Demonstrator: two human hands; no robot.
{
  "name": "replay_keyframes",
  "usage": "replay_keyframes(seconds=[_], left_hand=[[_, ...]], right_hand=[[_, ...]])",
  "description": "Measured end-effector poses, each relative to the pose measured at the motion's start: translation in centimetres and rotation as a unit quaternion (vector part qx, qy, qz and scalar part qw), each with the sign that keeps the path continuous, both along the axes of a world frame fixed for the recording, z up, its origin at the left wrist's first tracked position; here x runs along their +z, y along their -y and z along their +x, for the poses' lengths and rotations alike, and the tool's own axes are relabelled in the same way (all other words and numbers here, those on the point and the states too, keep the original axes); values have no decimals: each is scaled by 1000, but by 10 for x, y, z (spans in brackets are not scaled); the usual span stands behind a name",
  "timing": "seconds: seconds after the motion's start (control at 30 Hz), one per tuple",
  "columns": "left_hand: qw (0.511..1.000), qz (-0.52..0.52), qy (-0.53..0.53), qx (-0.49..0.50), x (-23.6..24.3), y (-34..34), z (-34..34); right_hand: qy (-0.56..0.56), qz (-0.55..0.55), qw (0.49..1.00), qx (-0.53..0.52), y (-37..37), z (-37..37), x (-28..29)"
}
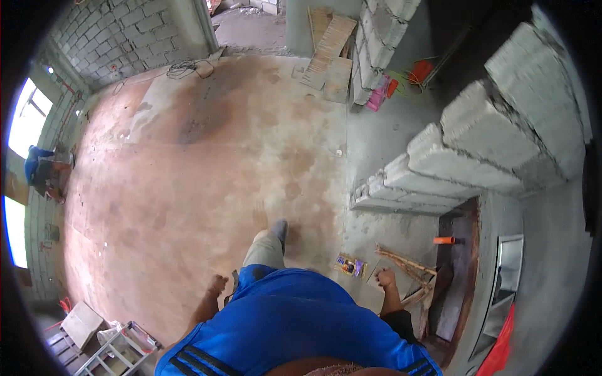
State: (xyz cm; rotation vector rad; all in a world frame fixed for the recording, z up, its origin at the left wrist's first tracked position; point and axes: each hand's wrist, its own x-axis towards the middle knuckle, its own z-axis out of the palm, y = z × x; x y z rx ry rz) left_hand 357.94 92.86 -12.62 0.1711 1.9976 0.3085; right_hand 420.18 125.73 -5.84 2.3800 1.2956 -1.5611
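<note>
Both loosely curled | left hand (217, 285) above floor (182, 219) | right hand (385, 277) near wooden sticks (408, 259) | anything held: cannot tell

The floor (188, 200) in here is bare and blotchy, reddish-brown fading to pale grey. Daylight glares white through the windows (29, 119) on the left. Ahead, a doorway (248, 30) opens beside raw grey blockwork (119, 34) — and on the right, a rough, stepped block partition (464, 150) stands near smooth grey plaster (549, 250).
</note>
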Motion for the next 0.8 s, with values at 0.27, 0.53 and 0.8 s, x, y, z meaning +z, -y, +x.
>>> replay_keyframes(seconds=[0.27, 0.53, 0.8], left_hand=[[995, 28, 27, -95, -34, -163, -44], [963, 208, -34, 168, 28, -446, -268], [888, 323, 27, 327, 51, -697, -380]], right_hand=[[-142, 76, 980, 120, -209, -177, -25], [-126, 52, 969, 204, -396, -329, 0], [9, 167, 677, 716, -590, -398, -87]])
